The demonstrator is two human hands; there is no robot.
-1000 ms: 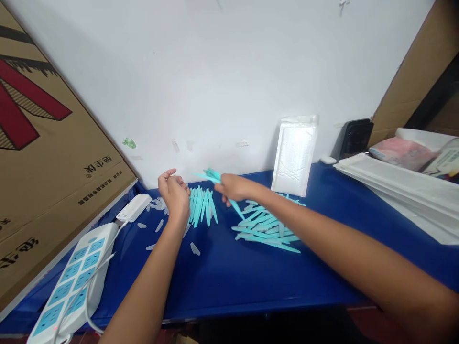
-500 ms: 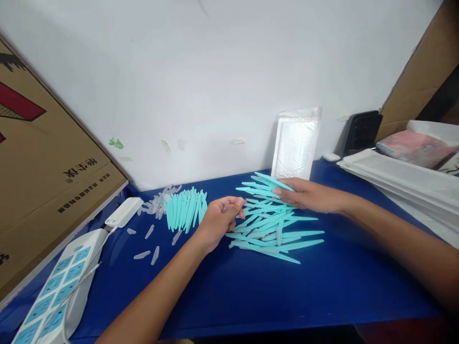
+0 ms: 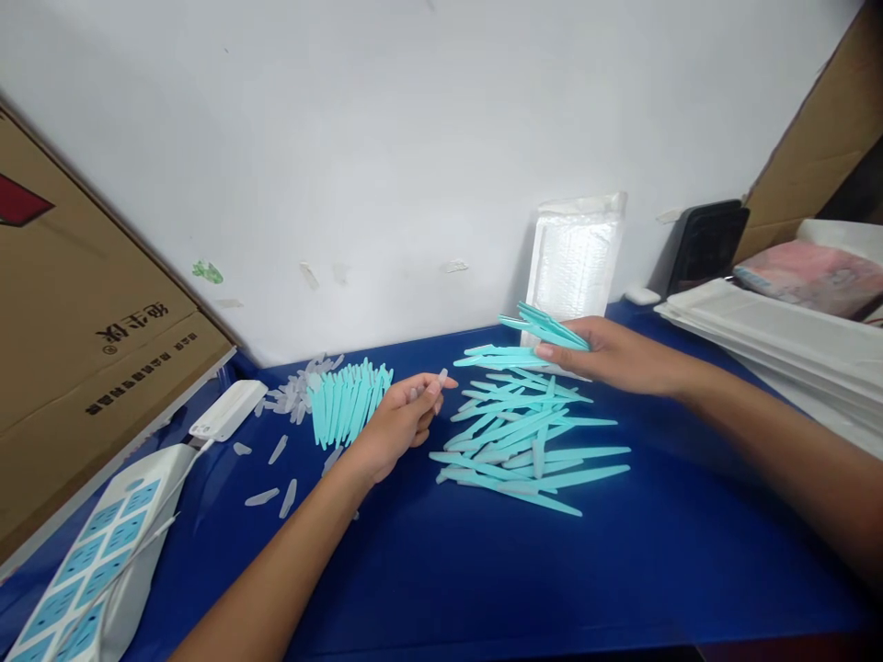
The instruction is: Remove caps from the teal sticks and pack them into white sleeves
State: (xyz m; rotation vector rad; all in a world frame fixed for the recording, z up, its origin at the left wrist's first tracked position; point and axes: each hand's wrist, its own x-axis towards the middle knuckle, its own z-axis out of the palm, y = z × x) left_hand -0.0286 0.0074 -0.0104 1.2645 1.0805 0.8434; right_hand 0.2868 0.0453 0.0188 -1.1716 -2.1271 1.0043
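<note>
My left hand point(image 3: 407, 414) is closed, pinching a small translucent razor cap point(image 3: 442, 377) between thumb and fingertips. My right hand point(image 3: 600, 354) grips a fanned bunch of turquoise eyebrow razors point(image 3: 534, 324), their slim ends pointing left. Below it lies a loose, crossed pile of razors point(image 3: 531, 428), several with pale caps on one end. Left of my left hand, more razors point(image 3: 349, 400) lie side by side in a neat row. A heap of loose translucent caps point(image 3: 293, 391) sits beside that row, and several single caps point(image 3: 288, 498) are scattered in front.
A white power strip point(image 3: 103, 561) with cables and a white adapter point(image 3: 227, 409) lie at left, beside a cardboard box point(image 3: 83, 322). A silvery bubble pouch point(image 3: 576, 253) leans on the wall. White trays point(image 3: 765, 340) and a black object point(image 3: 707, 244) stand at right on the blue table point(image 3: 441, 579).
My right hand has lifted the razor bunch slightly up and right, off the pile. My left hand has drawn back left, and the cap in it now shows. The view has shifted slightly.
</note>
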